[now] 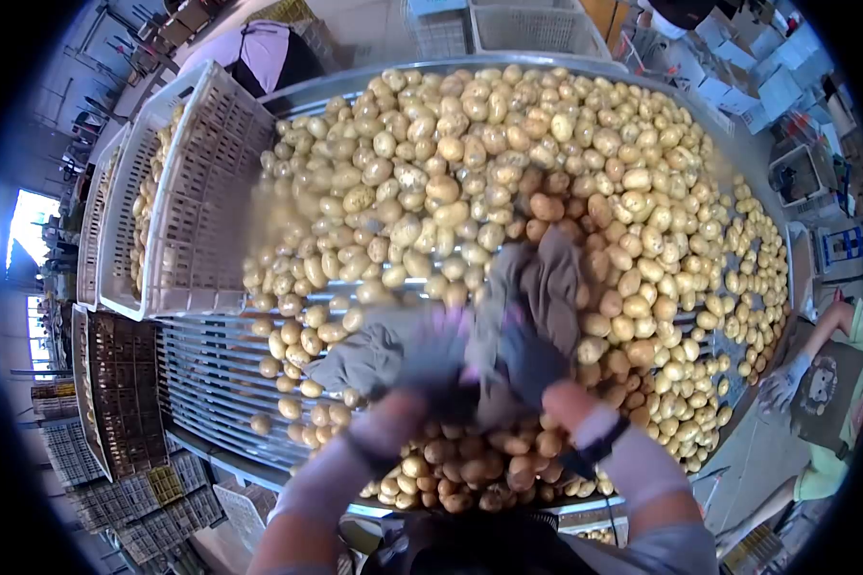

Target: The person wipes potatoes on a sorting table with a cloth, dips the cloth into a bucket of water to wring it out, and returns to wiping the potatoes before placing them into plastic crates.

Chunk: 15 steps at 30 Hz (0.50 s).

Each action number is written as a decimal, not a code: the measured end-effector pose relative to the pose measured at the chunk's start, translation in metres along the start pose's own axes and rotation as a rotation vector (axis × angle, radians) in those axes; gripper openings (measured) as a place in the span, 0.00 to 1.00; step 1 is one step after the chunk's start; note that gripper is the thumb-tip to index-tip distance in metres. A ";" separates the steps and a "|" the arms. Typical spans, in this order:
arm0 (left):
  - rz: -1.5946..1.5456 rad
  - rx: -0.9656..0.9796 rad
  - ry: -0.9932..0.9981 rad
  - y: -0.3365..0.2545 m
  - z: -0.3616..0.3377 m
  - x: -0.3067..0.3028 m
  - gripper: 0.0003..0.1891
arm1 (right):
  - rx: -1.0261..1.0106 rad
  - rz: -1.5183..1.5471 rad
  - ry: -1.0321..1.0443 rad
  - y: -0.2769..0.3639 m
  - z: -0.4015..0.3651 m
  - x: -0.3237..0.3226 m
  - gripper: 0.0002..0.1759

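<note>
A grey-brown cloth (537,287) is bunched up over the potatoes in front of me, with a loose end (360,356) spread to the left. My left hand (433,356), in a dark glove, is closed on the cloth. Beside it my right hand (527,359), gloved too, grips the same cloth; motion blurs the fingers of both. Potatoes (441,189) lie all around and under the cloth, many pale yellow. Browner ones (475,462) sit close to my body below my hands.
The potatoes rest on a slatted metal table (222,379) with a raised rim. White plastic crates (211,192) holding potatoes stand at its left edge, a brown crate (125,383) below them. At right, another person's gloved hand (784,383) is near the table. Someone else bends at the far left.
</note>
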<state>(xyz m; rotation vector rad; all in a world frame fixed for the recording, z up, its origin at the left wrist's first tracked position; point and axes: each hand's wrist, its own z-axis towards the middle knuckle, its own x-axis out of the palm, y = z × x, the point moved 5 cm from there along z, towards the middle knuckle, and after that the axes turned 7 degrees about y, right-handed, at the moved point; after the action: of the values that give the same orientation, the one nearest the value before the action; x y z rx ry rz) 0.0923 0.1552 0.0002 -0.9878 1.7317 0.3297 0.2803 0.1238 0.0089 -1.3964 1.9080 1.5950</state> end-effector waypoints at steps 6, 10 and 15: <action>0.025 -0.280 -0.331 0.031 0.116 -0.069 0.52 | 0.099 -0.059 -0.312 -0.067 0.135 -0.013 0.44; 0.096 -0.238 -0.012 0.016 0.056 -0.050 0.47 | 0.099 -0.126 -0.329 -0.013 0.069 -0.029 0.47; -0.095 0.026 0.081 -0.013 -0.082 -0.006 0.48 | -0.192 -0.378 -0.046 0.018 -0.020 0.012 0.33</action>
<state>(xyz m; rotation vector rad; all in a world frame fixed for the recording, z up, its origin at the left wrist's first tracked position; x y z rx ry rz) 0.0485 0.0976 0.0409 -1.0738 1.7505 0.2078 0.2668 0.0991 0.0175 -1.6609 1.3881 1.6313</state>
